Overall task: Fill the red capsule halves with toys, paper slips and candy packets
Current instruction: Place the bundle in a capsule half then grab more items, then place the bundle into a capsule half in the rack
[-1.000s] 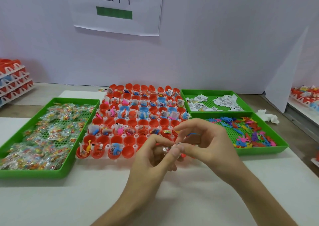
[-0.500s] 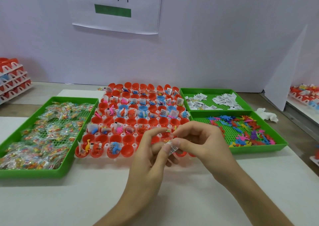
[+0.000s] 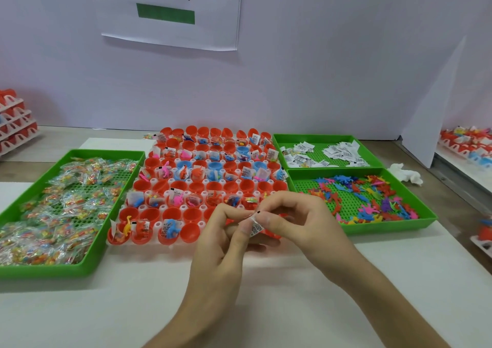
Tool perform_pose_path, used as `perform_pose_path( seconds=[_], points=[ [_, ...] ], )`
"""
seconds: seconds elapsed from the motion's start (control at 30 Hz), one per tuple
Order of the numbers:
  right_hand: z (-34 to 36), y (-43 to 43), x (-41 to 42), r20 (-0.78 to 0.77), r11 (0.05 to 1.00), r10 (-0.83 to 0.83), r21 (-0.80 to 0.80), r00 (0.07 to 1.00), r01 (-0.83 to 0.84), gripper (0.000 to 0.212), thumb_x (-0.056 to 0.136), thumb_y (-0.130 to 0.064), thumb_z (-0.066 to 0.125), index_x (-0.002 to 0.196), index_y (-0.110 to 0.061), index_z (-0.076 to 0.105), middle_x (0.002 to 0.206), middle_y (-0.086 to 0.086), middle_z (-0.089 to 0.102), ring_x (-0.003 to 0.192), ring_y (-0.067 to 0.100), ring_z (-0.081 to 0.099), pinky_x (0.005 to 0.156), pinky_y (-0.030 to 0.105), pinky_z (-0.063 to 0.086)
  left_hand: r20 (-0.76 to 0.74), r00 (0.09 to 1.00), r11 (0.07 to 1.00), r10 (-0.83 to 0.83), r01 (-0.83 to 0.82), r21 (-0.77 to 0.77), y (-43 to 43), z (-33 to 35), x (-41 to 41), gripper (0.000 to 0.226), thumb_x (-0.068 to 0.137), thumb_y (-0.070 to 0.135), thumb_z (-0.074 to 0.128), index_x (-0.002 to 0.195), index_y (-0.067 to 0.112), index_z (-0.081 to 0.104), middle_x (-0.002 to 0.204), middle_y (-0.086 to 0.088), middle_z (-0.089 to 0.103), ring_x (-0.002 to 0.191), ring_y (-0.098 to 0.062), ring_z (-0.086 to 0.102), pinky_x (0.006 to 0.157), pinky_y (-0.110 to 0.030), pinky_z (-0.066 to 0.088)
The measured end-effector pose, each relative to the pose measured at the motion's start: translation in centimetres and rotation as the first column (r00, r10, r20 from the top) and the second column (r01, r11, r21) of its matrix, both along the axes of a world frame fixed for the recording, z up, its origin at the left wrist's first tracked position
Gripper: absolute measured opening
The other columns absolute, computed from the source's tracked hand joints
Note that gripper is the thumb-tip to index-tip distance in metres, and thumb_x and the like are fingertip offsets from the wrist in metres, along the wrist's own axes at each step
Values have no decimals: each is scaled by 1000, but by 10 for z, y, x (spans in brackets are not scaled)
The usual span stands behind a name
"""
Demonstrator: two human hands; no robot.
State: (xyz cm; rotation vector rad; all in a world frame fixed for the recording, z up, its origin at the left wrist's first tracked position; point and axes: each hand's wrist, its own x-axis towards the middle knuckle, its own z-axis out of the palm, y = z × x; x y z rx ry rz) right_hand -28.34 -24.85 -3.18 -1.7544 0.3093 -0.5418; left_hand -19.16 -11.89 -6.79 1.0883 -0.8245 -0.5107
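Observation:
A white rack (image 3: 157, 225) of red capsule halves (image 3: 190, 231) stands in the middle of the table; many halves hold toys, slips and candy, some near ones are bare. My left hand (image 3: 221, 238) and my right hand (image 3: 298, 222) meet just in front of the rack's near right corner. Both pinch a small printed paper slip (image 3: 256, 226) between thumbs and fingertips. Whatever else lies in my palms is hidden.
A green tray of candy packets (image 3: 53, 201) lies to the left. Two green trays sit to the right: paper slips (image 3: 327, 150) at the back, coloured plastic toys (image 3: 372, 198) in front. Stacked racks stand at the far left (image 3: 13, 124) and far right (image 3: 468, 145).
Both hands have drifted slightly toward me and down, staying together. The slip between the fingertips has come more into view.

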Motion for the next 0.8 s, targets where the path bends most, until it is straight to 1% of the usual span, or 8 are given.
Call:
perform_pose_path(
  seconds=[0.07,0.13,0.2,0.37,0.53,0.67,0.73,0.8],
  points=[
    [2,-2,-2,-25,994,62,90,998,-59,8,84,-20,72,84,-12,73,82,3,67,79,14,61,70,21,49,-31,999,999,-44,44,-8,0,0,-1,9,99,24,53,97,17,59,86,-14,77,81,-29,76,71,-29,60],
    [5,-5,-4,-60,971,144,199,988,-129,9,85,-19,68,84,-11,73,86,10,64,84,23,57,76,31,47,-70,993,996,-92,91,-13,0,0,-2,17,98,24,53,98,7,55,85,-17,76,79,-33,75,70,-30,59],
    [8,-8,-7,-74,933,231,299,970,-200,11,87,-16,64,85,-8,71,87,14,60,81,23,56,74,31,48,-87,988,992,-129,129,2,1,-1,-3,19,96,22,51,97,3,51,84,-18,75,75,-35,75,69,-30,58],
    [14,-11,-9,-98,943,260,238,961,-231,10,83,-11,63,76,-9,70,83,24,50,72,21,50,67,22,45,-29,985,985,-170,171,21,2,-2,-5,17,97,19,46,97,2,46,91,-17,76,72,-36,74,69,-32,58],
    [14,-16,-12,-149,993,101,-40,984,-108,12,80,-16,66,77,-6,72,71,9,65,65,16,57,62,22,47,21,989,989,-146,145,39,1,1,-8,10,97,21,48,100,27,55,88,-14,77,69,-33,74,69,-30,58],
    [20,-39,-24,-19,985,-99,-146,995,96,9,87,-15,69,80,-14,74,69,4,70,60,12,60,59,22,50,50,993,993,-110,108,41,2,1,-7,20,97,12,46,98,27,59,83,-16,76,66,-34,74,66,-29,58],
    [17,-62,-33,62,917,-334,-211,941,339,13,90,-10,70,79,-17,73,67,2,70,57,10,59,59,20,49,81,990,991,-119,114,67,3,0,-9,26,97,11,43,95,28,63,84,-13,76,67,-33,74,67,-31,57],
    [8,-86,-43,65,765,-558,-345,827,543,14,90,-10,70,79,-20,73,67,-5,70,61,10,62,65,23,51,103,987,989,-127,118,90,3,-1,-11,31,96,11,42,95,30,66,85,-11,76,68,-32,74,67,-29,56]
  ],
)
